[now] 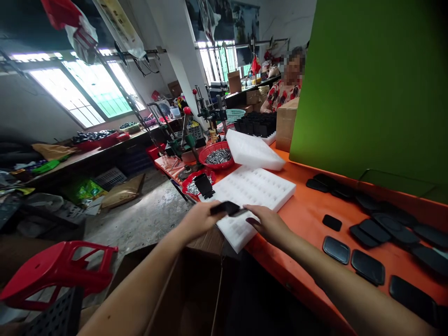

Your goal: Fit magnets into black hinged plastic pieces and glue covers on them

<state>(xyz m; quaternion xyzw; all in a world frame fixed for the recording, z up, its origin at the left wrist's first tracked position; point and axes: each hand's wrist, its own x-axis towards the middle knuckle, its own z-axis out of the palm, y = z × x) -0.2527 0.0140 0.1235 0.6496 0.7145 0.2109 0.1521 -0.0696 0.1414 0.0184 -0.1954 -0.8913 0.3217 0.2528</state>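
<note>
My left hand [201,219] grips a small flat black plastic piece [227,208] above the white foam tray [257,186]. From the other side, the fingertips of my right hand [268,224] close on the near end of the same piece; its exact outline is blurred. Rows of small slots mark the tray's top. Another black piece [204,185] stands tilted at the tray's left corner. On the orange table to the right lie several black rounded-rectangular plates [336,248], some glossy and some matte.
A second foam block [254,149] lies behind the tray. Red baskets of metal parts [217,156] and a green hand press [185,140] are at the left. A green panel [371,93] rises at the right. Below is an open cardboard box [196,284]; a person [285,88] sits beyond.
</note>
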